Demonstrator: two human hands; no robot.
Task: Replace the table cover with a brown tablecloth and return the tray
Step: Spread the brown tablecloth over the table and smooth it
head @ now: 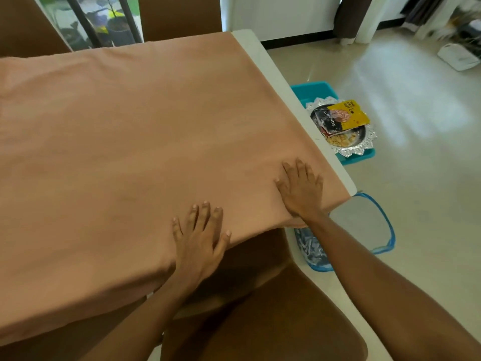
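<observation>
Smoothing step: the left hand (200, 235) and right hand (302, 188) press flat, fingers spread, gripping nothing, on the brown tablecloth (130, 126) at the desk's (273, 71) near right corner. Next likely: fetch the tray (364, 145), which sits low beside the desk's right edge.

We were in a home, in its dining area. A white table (268, 71) under a brown tablecloth (130, 126) had brown padded chairs (273, 321) standing at it. A glossy pale floor (403, 178) ran out to a dark curtain (351, 14) by the wall, and a glass door (130, 11) looked onto potted plants (119, 32). Beside the table a silver tray (364, 144) of snack packets (346, 115) sat on a blue tub (312, 89), and a mesh basket (364, 220) stood on the floor.
</observation>
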